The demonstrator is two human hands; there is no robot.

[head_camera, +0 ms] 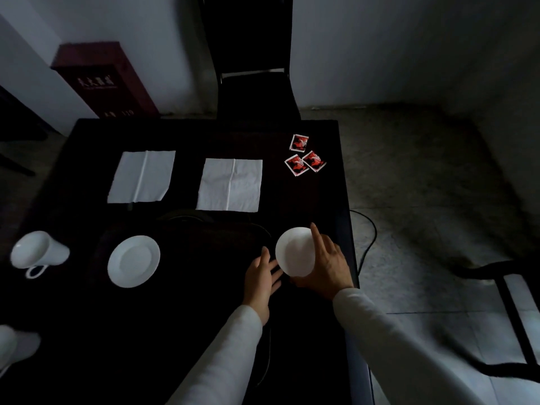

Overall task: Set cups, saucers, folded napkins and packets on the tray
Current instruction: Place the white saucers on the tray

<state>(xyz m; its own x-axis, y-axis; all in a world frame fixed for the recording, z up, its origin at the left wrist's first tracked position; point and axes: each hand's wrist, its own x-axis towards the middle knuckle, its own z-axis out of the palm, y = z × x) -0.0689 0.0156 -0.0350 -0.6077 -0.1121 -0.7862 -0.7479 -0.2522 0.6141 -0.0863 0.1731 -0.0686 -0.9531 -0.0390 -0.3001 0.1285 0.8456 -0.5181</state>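
Note:
My right hand (328,263) holds a white saucer (294,251) tilted up on edge, just off the right rim of the dark tray (222,241). Close beside it, my left hand (261,276) is spread flat over the tray's right part, fingertips near the saucer's lower edge. A second white saucer (133,261) lies flat on the tray's left side. A white cup (39,252) lies on its side left of the tray. Two white napkins (142,176) (230,185) lie unfolded behind the tray. Three red packets (305,159) sit at the far right.
The black table (315,200) ends just right of my right hand. A black chair (251,68) stands behind it, a red box (102,80) at the back left. Another white object (14,346) is at the left edge. A cable (369,238) runs on the floor.

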